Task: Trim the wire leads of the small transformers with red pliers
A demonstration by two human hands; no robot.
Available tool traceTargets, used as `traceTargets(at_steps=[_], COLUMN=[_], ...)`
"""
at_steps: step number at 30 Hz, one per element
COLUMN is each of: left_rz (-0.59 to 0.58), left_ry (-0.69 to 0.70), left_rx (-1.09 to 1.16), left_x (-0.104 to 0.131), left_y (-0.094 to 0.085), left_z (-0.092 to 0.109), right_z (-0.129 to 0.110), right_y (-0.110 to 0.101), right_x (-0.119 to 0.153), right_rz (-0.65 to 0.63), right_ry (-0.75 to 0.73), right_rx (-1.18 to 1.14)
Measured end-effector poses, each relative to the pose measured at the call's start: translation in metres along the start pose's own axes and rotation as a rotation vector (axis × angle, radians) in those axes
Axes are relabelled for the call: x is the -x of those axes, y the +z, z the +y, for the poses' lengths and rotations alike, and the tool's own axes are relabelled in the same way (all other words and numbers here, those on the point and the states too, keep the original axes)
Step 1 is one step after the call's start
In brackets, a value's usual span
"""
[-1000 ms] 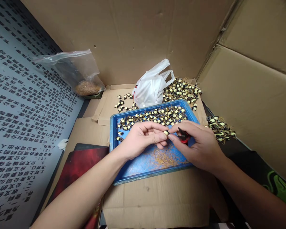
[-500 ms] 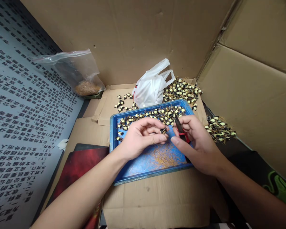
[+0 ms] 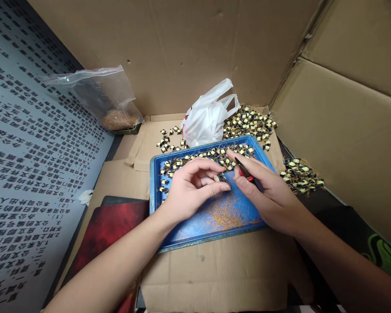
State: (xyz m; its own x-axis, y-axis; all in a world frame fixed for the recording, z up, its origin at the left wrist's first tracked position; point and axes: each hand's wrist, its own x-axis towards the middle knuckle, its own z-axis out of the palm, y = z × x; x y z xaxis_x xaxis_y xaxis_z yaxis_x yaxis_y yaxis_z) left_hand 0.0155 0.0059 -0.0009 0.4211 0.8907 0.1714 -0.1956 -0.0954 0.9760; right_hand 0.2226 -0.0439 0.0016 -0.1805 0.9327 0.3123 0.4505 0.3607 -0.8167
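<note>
Between the thumb and fingers of my left hand [image 3: 190, 187] is a small transformer coil [image 3: 220, 177] with dark pins, held over the tray. My right hand [image 3: 269, 191] is wrapped round a pair of red-handled wire cutters [image 3: 245, 172]. Their dark jaws point up and left, a short way right of the coil and apart from it. Both hands are above a blue tray [image 3: 153, 187]. Along its back lie many yellow-taped coils [image 3: 202, 156] with copper-coloured leads. Cut wire ends [image 3: 226, 213] are scattered over its front part.
Behind the tray stands a white plastic bag [image 3: 203, 124] beside a heap of coils [image 3: 250, 124]. Another pile of coils [image 3: 301, 176] sits to the right. A clear zip bag [image 3: 117, 117] of wire bits is at back left. Cardboard walls [image 3: 182, 52] enclose the back and right.
My right hand has turned, tilting the cutters further left, and its index finger now reaches forward. The coil has been turned slightly in my left fingers.
</note>
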Motion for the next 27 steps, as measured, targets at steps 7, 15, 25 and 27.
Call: traceTargets(at_steps=[7,15,25,27], left_rz=[0.062,-0.027,-0.064,-0.076], left_ry=[0.131,0.202,0.166,0.168], left_rx=[-0.014,0.096,0.159,0.168], left_x=[-0.0015,-0.0060,-0.0050,-0.0056], left_y=[0.0002,-0.0037,-0.0036,-0.0040], left_z=[0.0021,-0.0068,-0.0059,-0.0060], right_z=[0.0057,0.0055,0.0050,0.0050], right_y=[-0.0067,-0.0086,-0.0092,-0.0092], right_x=[-0.0023,-0.0011,-0.0023,-0.0021], right_rz=[-0.021,-0.016,-0.037,-0.043], right_ry=[-0.098,-0.206,-0.233,-0.229], right_rx=[0.230,0.273,0.287,0.287])
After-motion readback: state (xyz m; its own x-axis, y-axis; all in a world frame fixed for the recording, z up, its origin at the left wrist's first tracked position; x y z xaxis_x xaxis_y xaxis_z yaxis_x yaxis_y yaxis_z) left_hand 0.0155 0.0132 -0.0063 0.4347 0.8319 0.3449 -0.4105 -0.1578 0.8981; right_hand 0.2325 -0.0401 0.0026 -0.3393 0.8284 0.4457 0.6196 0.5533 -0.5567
